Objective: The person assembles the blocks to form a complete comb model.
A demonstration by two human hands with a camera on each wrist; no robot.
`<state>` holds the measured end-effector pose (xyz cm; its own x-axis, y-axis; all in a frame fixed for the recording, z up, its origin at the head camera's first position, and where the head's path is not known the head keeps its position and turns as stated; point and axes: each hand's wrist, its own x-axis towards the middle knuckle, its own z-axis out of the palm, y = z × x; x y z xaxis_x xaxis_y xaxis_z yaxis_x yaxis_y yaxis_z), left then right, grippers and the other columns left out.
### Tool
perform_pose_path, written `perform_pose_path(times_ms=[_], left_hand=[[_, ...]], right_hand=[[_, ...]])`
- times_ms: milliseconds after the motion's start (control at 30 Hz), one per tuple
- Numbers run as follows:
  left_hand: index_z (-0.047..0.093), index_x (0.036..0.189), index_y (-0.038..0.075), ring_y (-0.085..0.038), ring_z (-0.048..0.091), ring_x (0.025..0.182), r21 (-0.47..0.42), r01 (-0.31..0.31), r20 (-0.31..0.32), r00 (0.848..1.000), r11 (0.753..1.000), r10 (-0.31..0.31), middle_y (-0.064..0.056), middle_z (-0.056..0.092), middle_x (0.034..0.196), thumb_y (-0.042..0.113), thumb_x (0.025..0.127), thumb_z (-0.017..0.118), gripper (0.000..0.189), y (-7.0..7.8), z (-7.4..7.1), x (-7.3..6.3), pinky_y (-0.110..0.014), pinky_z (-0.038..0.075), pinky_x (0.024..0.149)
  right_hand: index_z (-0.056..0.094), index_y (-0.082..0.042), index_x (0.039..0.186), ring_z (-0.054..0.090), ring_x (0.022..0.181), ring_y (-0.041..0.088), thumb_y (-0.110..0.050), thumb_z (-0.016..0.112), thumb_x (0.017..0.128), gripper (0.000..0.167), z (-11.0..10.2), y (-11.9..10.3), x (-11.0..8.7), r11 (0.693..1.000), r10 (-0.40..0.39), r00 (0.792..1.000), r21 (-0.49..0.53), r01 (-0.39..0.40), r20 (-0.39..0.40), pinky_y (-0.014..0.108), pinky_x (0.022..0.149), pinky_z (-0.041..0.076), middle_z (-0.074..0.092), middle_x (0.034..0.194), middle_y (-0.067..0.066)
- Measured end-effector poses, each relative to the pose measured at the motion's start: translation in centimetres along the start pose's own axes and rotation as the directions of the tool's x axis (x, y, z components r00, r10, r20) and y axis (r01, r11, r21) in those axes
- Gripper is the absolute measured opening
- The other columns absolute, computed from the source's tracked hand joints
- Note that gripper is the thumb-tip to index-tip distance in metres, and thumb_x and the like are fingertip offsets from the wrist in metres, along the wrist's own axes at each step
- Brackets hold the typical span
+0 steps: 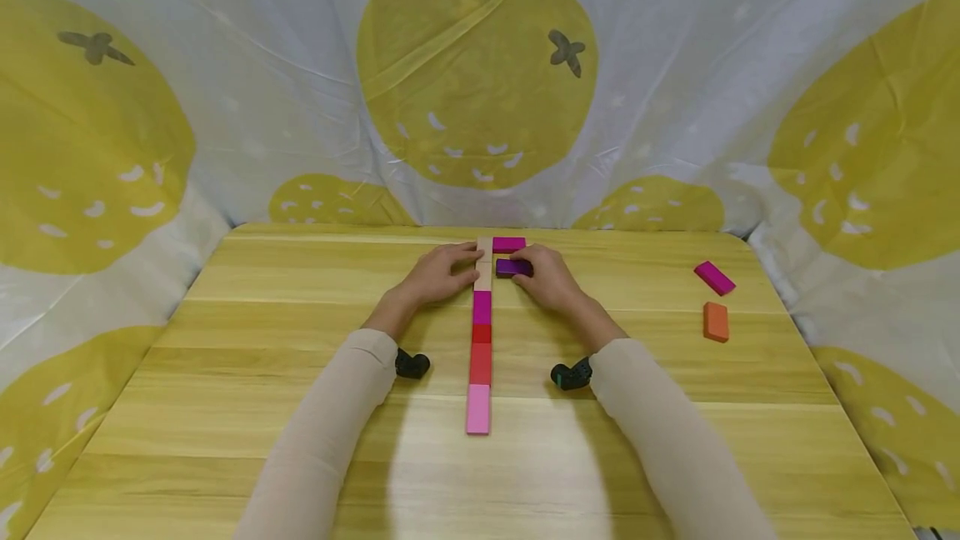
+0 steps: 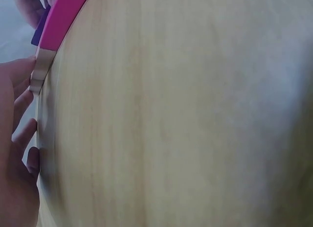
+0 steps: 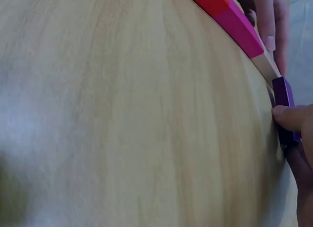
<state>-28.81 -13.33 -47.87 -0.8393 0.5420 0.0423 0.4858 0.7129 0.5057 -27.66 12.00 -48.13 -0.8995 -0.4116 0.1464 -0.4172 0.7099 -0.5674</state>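
Several flat blocks form a straight row down the middle of the table in the head view: pale wood blocks (image 1: 483,275) at the far end, then a magenta block (image 1: 482,307), a red block (image 1: 481,333), a lighter red block (image 1: 480,363) and a pink block (image 1: 477,409). Another magenta block (image 1: 508,245) lies crosswise at the row's far right side. My right hand (image 1: 552,277) pinches a purple block (image 3: 283,102) between thumb and fingers, just nearer than that crosswise block. My left hand (image 1: 431,275) touches the pale blocks' left side with extended fingers.
Off to the right lie a loose magenta block (image 1: 715,278) and an orange block (image 1: 716,322). Behind the wooden table (image 1: 262,357) hangs a white cloth (image 1: 660,65) with yellow fruit prints. Dark wrist devices (image 1: 572,375) sit by both sleeves.
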Motion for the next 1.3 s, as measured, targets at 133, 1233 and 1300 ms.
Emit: perform_pose_path(times_ms=[133,1233,1300], left_hand=[[0.056,0.151,0.015,-0.030,0.039,0.147,0.003,0.001,-0.002,1.000,1.000,-0.001,-0.004,0.042,0.161,0.034,0.105,0.059,0.050,-0.1,0.1,0.0,-0.049,0.028,0.120],[0.055,0.152,0.016,-0.033,0.037,0.147,0.014,-0.010,0.000,1.000,1.000,0.010,-0.005,0.041,0.162,0.035,0.106,0.057,0.050,-0.2,0.2,-0.2,-0.054,0.025,0.120],[0.055,0.152,0.017,-0.032,0.036,0.147,0.016,-0.004,-0.001,1.000,1.000,0.004,-0.004,0.041,0.162,0.035,0.106,0.057,0.050,-0.3,0.2,-0.2,-0.054,0.025,0.120]], right_hand=[[0.071,0.001,0.128,0.061,0.119,0.034,-0.011,0.075,0.097,0.034,0.6,-0.1,0.1,1.000,0.018,1.000,0.006,-0.018,-0.023,0.045,0.105,0.048,0.067,0.125,0.020],[0.068,0.004,0.129,0.062,0.117,0.035,-0.013,0.075,0.097,0.037,0.3,1.8,-1.2,0.984,0.099,0.991,0.158,-0.085,-0.084,0.045,0.100,0.051,0.064,0.126,0.021],[0.068,0.004,0.130,0.062,0.117,0.035,-0.013,0.075,0.097,0.037,0.3,1.8,-1.1,0.984,0.099,0.991,0.155,-0.085,-0.084,0.045,0.100,0.051,0.064,0.126,0.020]])
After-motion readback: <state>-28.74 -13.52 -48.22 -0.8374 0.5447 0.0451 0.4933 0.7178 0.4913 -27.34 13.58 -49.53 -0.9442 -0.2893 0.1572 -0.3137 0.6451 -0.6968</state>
